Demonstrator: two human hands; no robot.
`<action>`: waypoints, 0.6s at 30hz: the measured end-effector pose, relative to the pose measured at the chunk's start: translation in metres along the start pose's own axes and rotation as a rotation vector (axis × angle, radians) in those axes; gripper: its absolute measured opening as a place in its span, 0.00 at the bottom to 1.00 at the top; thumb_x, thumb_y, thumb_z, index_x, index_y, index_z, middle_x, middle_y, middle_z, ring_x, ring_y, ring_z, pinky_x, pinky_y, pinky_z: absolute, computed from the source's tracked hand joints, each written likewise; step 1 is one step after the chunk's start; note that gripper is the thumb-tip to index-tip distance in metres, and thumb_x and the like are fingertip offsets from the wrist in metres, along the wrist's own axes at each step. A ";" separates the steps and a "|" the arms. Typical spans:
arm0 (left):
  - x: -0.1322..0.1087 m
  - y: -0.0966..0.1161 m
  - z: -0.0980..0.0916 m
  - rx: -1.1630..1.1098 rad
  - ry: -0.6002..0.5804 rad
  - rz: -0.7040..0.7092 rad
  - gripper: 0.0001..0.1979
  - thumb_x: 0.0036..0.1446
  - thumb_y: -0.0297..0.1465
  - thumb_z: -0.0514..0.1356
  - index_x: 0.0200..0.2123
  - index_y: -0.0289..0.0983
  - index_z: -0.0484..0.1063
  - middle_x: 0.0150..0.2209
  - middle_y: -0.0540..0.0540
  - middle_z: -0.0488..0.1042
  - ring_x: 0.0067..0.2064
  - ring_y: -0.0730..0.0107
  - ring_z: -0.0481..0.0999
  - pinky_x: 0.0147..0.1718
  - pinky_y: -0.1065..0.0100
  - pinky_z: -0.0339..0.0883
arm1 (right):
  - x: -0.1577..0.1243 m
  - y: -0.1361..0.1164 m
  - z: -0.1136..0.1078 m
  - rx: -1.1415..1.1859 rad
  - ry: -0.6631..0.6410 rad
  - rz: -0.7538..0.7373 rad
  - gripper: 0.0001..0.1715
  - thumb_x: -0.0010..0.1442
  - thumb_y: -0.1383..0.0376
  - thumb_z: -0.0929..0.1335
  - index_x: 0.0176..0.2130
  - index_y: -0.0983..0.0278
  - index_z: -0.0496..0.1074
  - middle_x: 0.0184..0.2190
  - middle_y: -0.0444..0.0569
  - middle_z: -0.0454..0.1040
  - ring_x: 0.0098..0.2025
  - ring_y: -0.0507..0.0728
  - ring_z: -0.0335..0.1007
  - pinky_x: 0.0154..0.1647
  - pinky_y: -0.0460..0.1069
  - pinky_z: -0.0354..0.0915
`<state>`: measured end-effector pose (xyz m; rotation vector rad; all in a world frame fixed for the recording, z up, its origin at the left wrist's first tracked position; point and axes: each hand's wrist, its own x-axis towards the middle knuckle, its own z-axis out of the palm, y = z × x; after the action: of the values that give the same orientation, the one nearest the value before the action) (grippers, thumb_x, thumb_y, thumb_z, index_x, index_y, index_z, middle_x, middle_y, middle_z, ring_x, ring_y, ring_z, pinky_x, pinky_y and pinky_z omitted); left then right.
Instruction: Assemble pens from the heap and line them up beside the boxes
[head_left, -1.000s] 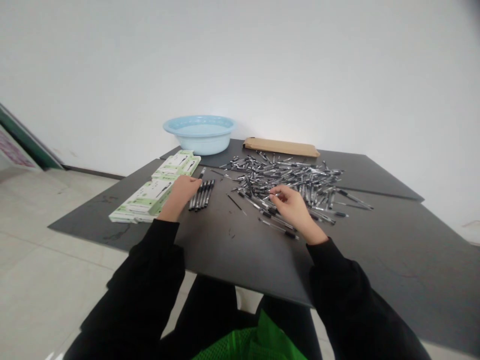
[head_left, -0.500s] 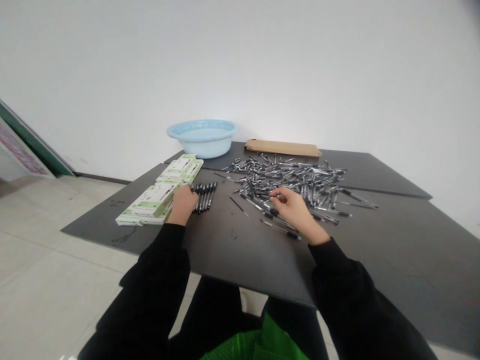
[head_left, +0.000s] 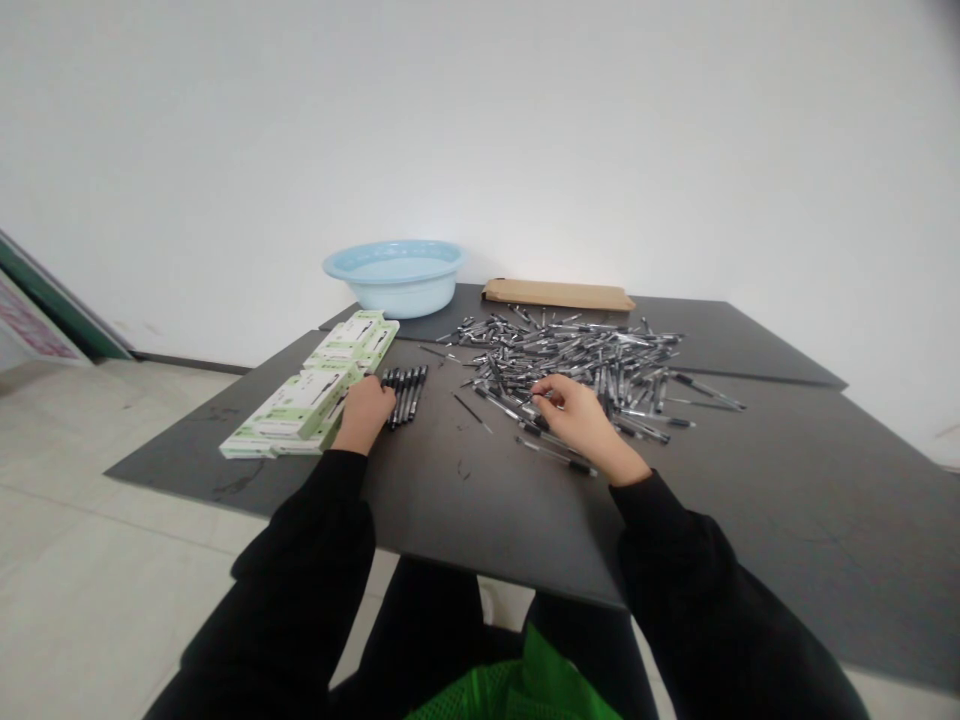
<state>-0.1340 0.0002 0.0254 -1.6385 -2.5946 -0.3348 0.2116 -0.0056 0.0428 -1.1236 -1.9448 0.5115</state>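
With left hand [head_left: 366, 408] curled at the left end of the pen row [head_left: 409, 393], beside the green-and-white boxes [head_left: 304, 398]; cannot tell if gripping a pen (fingertips partly hidden). With right hand [head_left: 571, 415] nearly pinched over the near edge of the loose pen pile [head_left: 600, 350], on the dark table [head_left: 480, 520]; cannot tell whether holding anything.

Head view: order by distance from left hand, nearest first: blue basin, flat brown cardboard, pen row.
From the left hand:
1. Pen row: immediately on its right.
2. Blue basin: ahead, at the back.
3. Flat brown cardboard: also back, farther right.
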 end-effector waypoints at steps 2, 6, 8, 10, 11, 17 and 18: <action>0.001 -0.001 0.002 0.004 0.002 0.004 0.19 0.59 0.30 0.50 0.42 0.25 0.76 0.41 0.25 0.78 0.46 0.45 0.77 0.47 0.55 0.67 | 0.000 0.000 0.000 -0.001 -0.009 -0.005 0.10 0.57 0.66 0.65 0.37 0.63 0.75 0.31 0.48 0.77 0.29 0.54 0.69 0.35 0.49 0.64; 0.002 -0.002 0.004 0.011 -0.001 0.010 0.19 0.60 0.30 0.49 0.42 0.25 0.76 0.41 0.26 0.78 0.46 0.46 0.78 0.46 0.55 0.67 | 0.000 -0.001 -0.001 -0.011 -0.014 -0.004 0.10 0.57 0.67 0.65 0.38 0.64 0.75 0.32 0.48 0.77 0.30 0.54 0.69 0.35 0.49 0.63; 0.002 -0.002 0.004 0.014 -0.005 0.010 0.19 0.60 0.30 0.48 0.43 0.26 0.76 0.41 0.26 0.78 0.45 0.46 0.78 0.46 0.55 0.67 | 0.000 -0.002 -0.001 -0.018 -0.013 -0.003 0.11 0.57 0.67 0.65 0.38 0.64 0.76 0.32 0.48 0.77 0.29 0.54 0.68 0.34 0.49 0.63; 0.001 -0.001 0.003 0.015 -0.004 0.014 0.19 0.61 0.30 0.47 0.43 0.26 0.75 0.41 0.26 0.77 0.46 0.46 0.77 0.46 0.55 0.67 | 0.000 -0.001 0.000 -0.019 -0.011 -0.012 0.11 0.57 0.67 0.65 0.38 0.64 0.75 0.33 0.48 0.77 0.29 0.54 0.68 0.34 0.49 0.63; 0.001 -0.001 0.003 0.015 -0.002 0.016 0.20 0.61 0.30 0.47 0.43 0.26 0.75 0.42 0.25 0.77 0.46 0.46 0.77 0.45 0.56 0.67 | 0.000 -0.001 0.000 -0.018 -0.011 -0.020 0.10 0.57 0.67 0.65 0.38 0.63 0.75 0.33 0.48 0.77 0.29 0.54 0.69 0.35 0.49 0.63; -0.006 0.002 0.000 0.010 0.024 0.001 0.21 0.61 0.32 0.47 0.49 0.24 0.70 0.43 0.25 0.77 0.47 0.45 0.77 0.44 0.58 0.67 | -0.001 0.003 0.001 -0.017 -0.018 -0.036 0.10 0.57 0.67 0.65 0.38 0.63 0.75 0.34 0.48 0.77 0.29 0.53 0.69 0.35 0.49 0.64; -0.007 0.003 -0.001 0.013 0.033 0.005 0.22 0.61 0.32 0.47 0.50 0.24 0.69 0.43 0.25 0.76 0.47 0.45 0.77 0.44 0.58 0.67 | 0.000 0.003 0.001 -0.019 -0.017 -0.033 0.10 0.57 0.67 0.65 0.38 0.63 0.75 0.34 0.48 0.77 0.29 0.53 0.68 0.34 0.49 0.64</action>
<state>-0.1285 -0.0047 0.0255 -1.6208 -2.5636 -0.3416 0.2122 -0.0044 0.0398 -1.1004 -1.9836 0.4873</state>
